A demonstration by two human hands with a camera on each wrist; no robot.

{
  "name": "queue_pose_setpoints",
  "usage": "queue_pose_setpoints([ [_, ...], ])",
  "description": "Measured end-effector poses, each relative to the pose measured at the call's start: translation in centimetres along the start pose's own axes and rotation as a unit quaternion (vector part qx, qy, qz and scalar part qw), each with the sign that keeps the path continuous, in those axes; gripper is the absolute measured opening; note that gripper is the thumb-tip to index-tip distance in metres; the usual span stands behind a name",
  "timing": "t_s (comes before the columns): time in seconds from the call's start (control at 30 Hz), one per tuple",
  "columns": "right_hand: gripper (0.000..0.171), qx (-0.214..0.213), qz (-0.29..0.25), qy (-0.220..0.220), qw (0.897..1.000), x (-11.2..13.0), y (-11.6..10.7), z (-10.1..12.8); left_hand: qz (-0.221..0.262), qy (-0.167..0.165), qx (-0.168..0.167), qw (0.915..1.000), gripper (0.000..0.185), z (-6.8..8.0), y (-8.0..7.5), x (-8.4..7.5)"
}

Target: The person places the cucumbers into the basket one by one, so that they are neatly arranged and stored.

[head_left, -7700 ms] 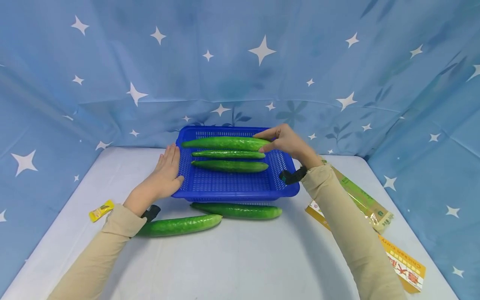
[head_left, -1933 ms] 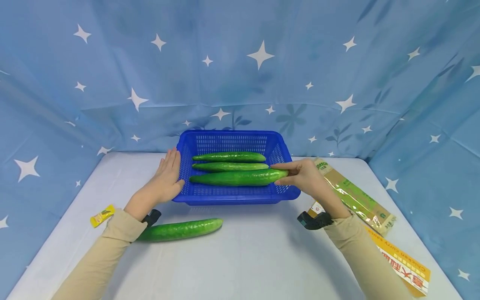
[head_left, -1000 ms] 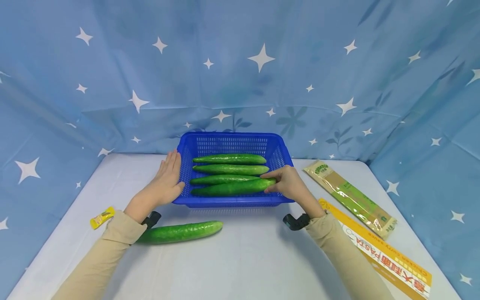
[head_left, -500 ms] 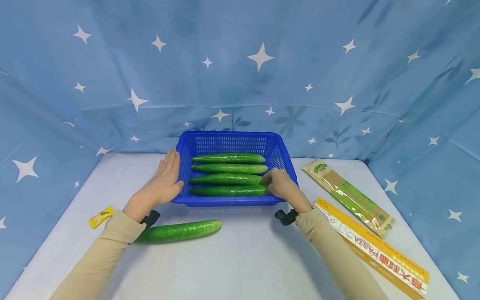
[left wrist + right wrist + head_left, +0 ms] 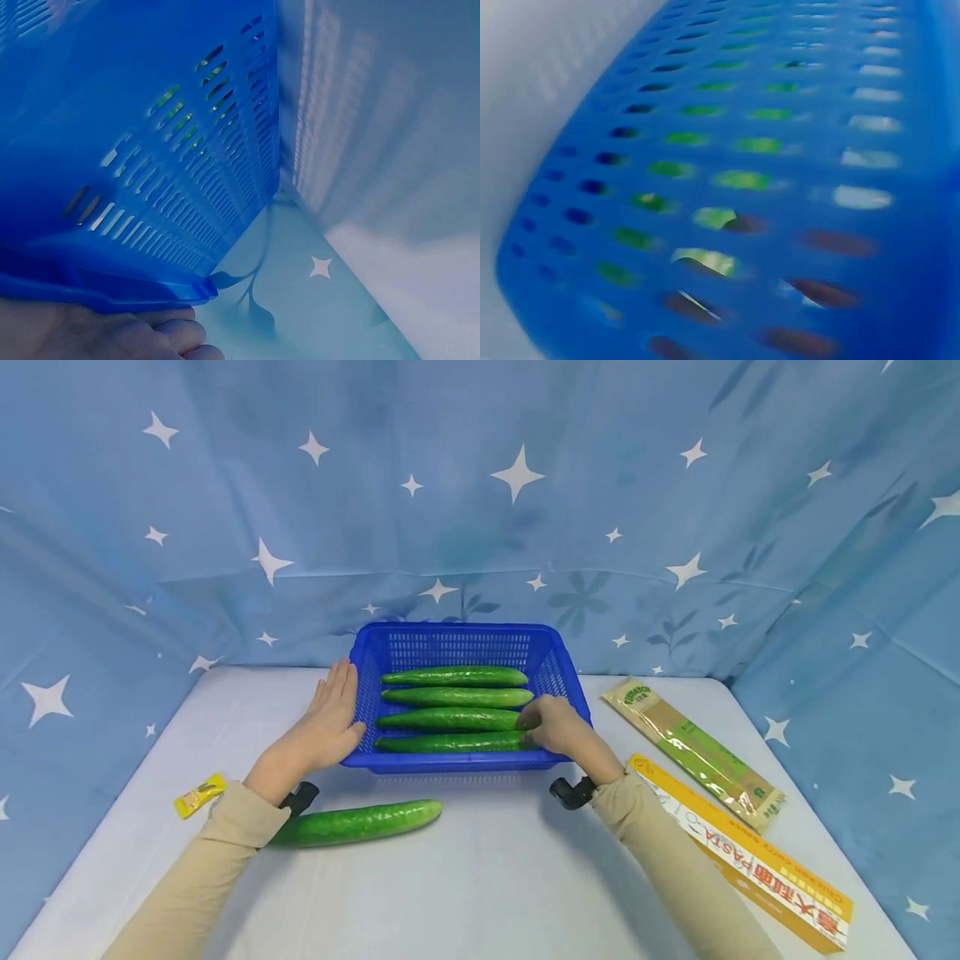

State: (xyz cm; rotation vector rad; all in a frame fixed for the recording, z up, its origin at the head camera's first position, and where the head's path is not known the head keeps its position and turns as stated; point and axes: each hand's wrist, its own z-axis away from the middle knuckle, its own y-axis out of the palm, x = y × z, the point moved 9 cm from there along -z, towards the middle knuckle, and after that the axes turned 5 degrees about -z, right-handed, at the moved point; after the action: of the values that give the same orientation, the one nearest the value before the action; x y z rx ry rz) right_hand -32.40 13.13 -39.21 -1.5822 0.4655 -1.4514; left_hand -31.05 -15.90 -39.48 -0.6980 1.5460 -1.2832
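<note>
A blue plastic basket [image 5: 465, 763] holds several green cucumbers lying side by side, left to right. My right hand [image 5: 562, 728] reaches in over the front right corner and grips the right end of the frontmost cucumber [image 5: 450, 742]; its fingertips are partly hidden. Through the slots of the basket wall [image 5: 922, 262] in the right wrist view, green skin and parts of fingers show. My left hand [image 5: 321, 727] rests with straight fingers against the left rim, and its fingers [image 5: 180, 334] lie under the rim in the left wrist view. One more cucumber [image 5: 367, 822] lies on the table beside my left wrist.
On the right lie a long yellow pasta box [image 5: 742, 852] and a green-and-tan noodle packet [image 5: 693, 752]. A small yellow sachet [image 5: 200, 795] is at the left. Blue star-patterned cloth [image 5: 480, 527] stands behind the white table [image 5: 480, 893].
The cucumber in front of the basket is now inside, with the others in a row. My right hand moved from the basket's back to its front right corner; my left hand stayed.
</note>
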Motion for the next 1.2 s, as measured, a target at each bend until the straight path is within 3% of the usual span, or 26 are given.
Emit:
queue_pose_setpoints([
  [0.17, 0.025, -0.001, 0.008, -0.034, 0.999, 2.2, -1.2, 1.0, 0.0, 0.0, 0.002, 1.0, 0.078, -0.2, -0.1, -0.2],
  [0.4, 0.025, -0.035, -0.009, -0.105, 0.994, 7.1, -3.0, 2.9, -0.004, 0.001, 0.004, 1.0, 0.078, -0.3, -0.2, -0.2],
  [0.57, 0.026, -0.071, -0.028, -0.162, 0.984, 10.6, -3.5, 4.2, -0.006, -0.001, 0.004, 1.0, 0.079, -0.2, -0.1, 0.0],
  [0.7, 0.024, -0.105, -0.045, -0.225, 0.968, 13.5, -3.2, 5.5, -0.008, -0.001, 0.003, 1.0, 0.079, 0.0, -0.1, -0.1],
  [0.87, 0.02, -0.104, -0.087, -0.348, 0.928, 17.4, -1.0, 7.0, -0.005, 0.001, 0.002, 1.0, 0.079, 0.0, -0.1, 0.0],
  [0.97, 0.019, -0.08, -0.116, -0.387, 0.911, 18.7, 1.2, 7.5, -0.006, -0.001, 0.003, 1.0, 0.079, 0.0, 0.0, 0.1],
  [1.07, 0.021, -0.052, -0.126, -0.396, 0.908, 19.1, 3.8, 7.5, -0.008, -0.002, 0.002, 1.0, 0.079, 0.1, 0.0, 0.2],
  [1.2, 0.024, -0.012, -0.098, -0.386, 0.917, 18.7, 7.8, 7.1, -0.009, 0.002, -0.002, 1.0, 0.079, 0.0, -0.1, 0.1],
])
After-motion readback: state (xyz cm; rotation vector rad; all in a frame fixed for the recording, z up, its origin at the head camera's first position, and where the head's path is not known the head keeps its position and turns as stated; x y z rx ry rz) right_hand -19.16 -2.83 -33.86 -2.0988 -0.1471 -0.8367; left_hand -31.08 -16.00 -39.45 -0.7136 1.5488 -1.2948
